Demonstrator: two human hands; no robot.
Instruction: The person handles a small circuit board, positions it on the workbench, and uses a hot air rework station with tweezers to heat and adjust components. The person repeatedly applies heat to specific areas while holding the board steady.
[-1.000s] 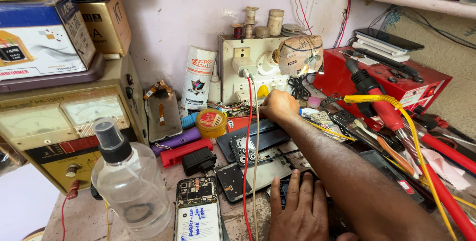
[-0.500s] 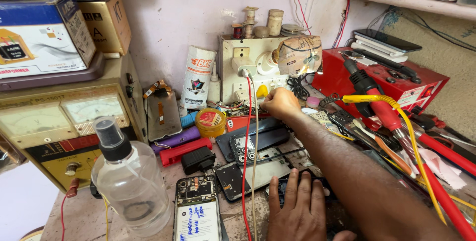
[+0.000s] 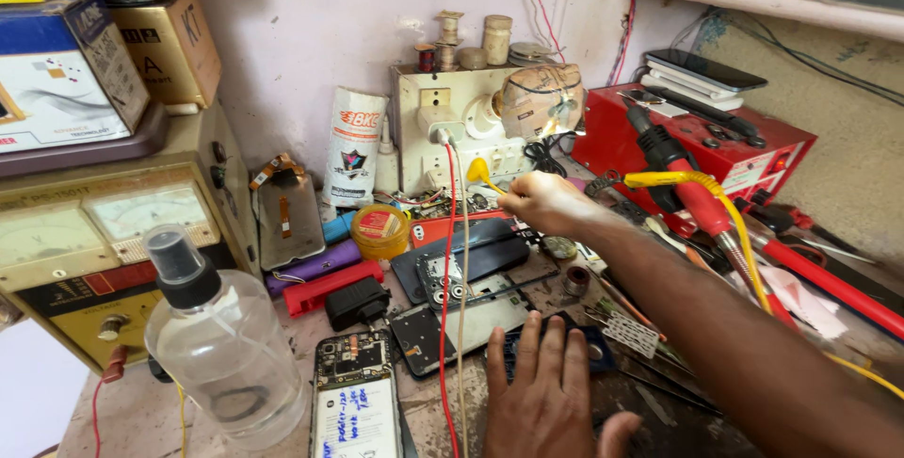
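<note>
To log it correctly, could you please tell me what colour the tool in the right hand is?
Yellow; the tool in the right hand shows in the head view.

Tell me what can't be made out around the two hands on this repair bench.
Head view only:
- Right hand: its fingers hide how it grips the yellow plug.
- Left hand: covers most of the dark blue part; wrist cut off by the bottom edge.
- Small parts below the socket board: too small.
</note>
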